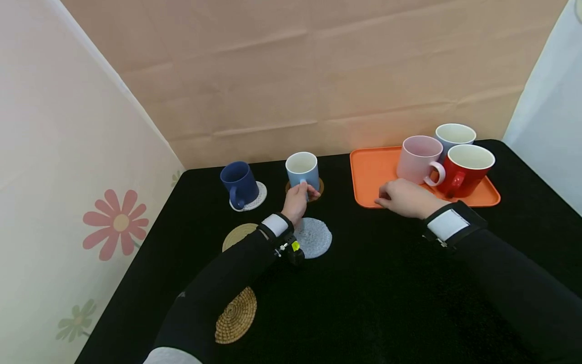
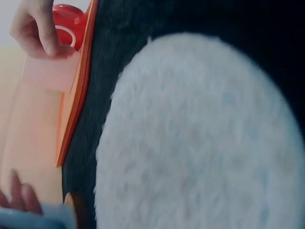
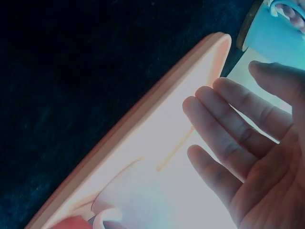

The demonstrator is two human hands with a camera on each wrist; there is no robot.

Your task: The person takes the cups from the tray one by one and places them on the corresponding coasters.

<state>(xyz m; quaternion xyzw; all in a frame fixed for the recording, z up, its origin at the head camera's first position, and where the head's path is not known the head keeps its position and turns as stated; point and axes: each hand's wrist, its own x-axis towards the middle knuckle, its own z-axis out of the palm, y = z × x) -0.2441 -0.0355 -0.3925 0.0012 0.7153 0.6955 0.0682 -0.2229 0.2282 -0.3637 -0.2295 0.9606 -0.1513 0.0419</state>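
My left hand (image 1: 296, 202) holds the handle of a light blue mug (image 1: 301, 167) with a white inside. That mug stands upright over a round brown coaster (image 1: 322, 186); its base and coaster edge also show in the right wrist view. Over the front edge of an orange tray (image 1: 375, 164) hovers my right hand (image 1: 404, 196), holding nothing, its fingers loosely extended in the right wrist view (image 3: 267, 157). Close behind it on the tray is a pink mug (image 1: 415, 159). A red mug (image 1: 468, 177) and another pale blue mug (image 1: 454, 134) stand at the tray's right.
At the left a dark blue mug (image 1: 241, 182) sits on a white lacy coaster (image 1: 258, 197). Nearer lie a grey-blue coaster (image 1: 316, 237), a beige coaster (image 1: 236, 235) and a woven straw coaster (image 1: 238, 316), the last two partly behind my left sleeve. Brown paper (image 1: 273, 76) hangs behind the black table.
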